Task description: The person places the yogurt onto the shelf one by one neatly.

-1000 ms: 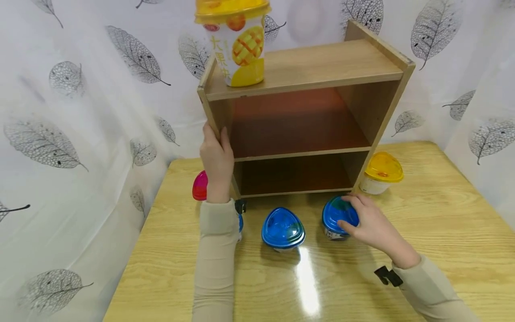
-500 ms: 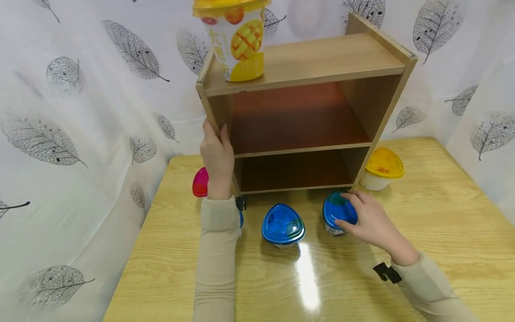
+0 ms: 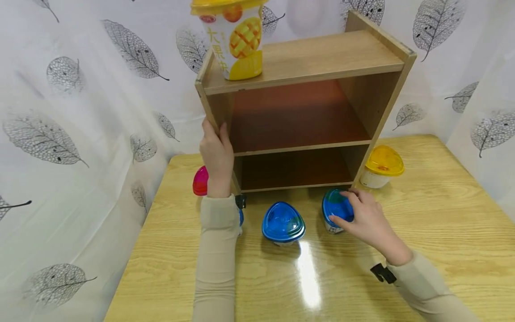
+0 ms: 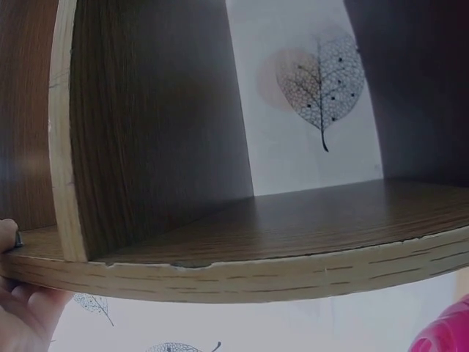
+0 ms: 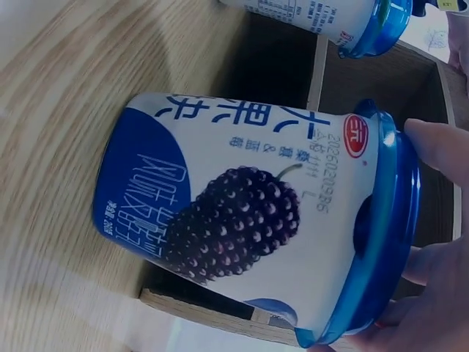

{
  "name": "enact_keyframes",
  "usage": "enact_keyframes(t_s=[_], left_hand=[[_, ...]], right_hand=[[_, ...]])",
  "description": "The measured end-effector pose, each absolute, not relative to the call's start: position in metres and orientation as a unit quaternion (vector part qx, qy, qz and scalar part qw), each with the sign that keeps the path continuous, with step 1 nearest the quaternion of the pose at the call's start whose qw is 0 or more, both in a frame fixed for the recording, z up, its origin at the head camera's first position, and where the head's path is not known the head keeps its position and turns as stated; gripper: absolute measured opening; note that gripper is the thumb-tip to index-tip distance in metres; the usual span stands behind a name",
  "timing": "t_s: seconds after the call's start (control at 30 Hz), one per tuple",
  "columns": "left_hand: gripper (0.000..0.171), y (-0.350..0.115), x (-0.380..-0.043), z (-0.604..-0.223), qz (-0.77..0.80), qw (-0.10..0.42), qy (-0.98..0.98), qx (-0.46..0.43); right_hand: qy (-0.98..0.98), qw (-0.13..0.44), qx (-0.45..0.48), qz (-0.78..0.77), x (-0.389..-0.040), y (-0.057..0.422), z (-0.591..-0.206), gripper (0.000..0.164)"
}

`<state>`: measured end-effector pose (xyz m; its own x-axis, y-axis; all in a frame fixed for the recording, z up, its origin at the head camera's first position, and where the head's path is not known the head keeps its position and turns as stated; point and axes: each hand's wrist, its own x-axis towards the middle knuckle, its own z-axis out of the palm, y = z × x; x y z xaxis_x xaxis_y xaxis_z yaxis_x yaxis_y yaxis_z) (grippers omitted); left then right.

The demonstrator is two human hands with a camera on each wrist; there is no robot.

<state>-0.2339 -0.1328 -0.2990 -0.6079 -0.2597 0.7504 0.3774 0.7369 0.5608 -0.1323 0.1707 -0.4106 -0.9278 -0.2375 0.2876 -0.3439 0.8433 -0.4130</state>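
Observation:
My left hand (image 3: 217, 154) grips the left side panel of a small wooden shelf (image 3: 310, 146); in the left wrist view, fingers wrap the board's edge. Below the shelf's right front corner stands a blue-lidded yogurt cup (image 3: 332, 206). My right hand (image 3: 372, 223) holds this cup by its lid, thumb on the near side and fingers at the far side. Its white wall shows a blackberry picture (image 5: 238, 220) in the right wrist view. Another blue-lidded cup (image 3: 283, 222) stands to its left, in front of the shelf.
A mango yogurt cup (image 3: 237, 44) with a yellow lid stands on the shelf top. On the table (image 3: 442, 214) are a yellow-lidded cup (image 3: 382, 167) at right and a pink-lidded one (image 3: 200, 181) at left. My left sleeve partly hides another blue-lidded cup (image 3: 240, 219).
My right hand has shifted slightly left with its thumb further across the lid, and the cup has moved a little left. The left hand stays on the shelf panel.

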Motion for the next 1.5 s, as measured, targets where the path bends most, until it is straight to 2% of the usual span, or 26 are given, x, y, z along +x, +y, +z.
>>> enact_keyframes(t_s=[0.2, 0.47, 0.7, 1.03, 1.5], left_hand=[[0.034, -0.133, -0.235, -0.298, -0.360, 0.441, -0.821, -0.035], [0.034, -0.134, -0.235, -0.297, -0.361, 0.450, -0.816, -0.040], [0.034, -0.134, -0.236, -0.296, -0.363, 0.452, -0.814, -0.042], [0.035, -0.135, -0.234, -0.294, -0.364, 0.449, -0.815, -0.038], [0.034, -0.135, -0.233, -0.301, -0.365, 0.448, -0.815, -0.041]], right_hand=[[-0.953, 0.112, 0.167, 0.227, -0.134, 0.171, -0.409, 0.062], [-0.959, 0.094, 0.144, 0.226, -0.133, 0.169, -0.406, 0.070], [-0.948, 0.088, 0.141, 0.270, -0.131, 0.180, -0.407, 0.069], [-0.906, -0.032, 0.147, 0.397, -0.130, 0.211, -0.436, 0.085], [-0.820, -0.079, 0.209, 0.528, -0.137, 0.219, -0.481, 0.086]])
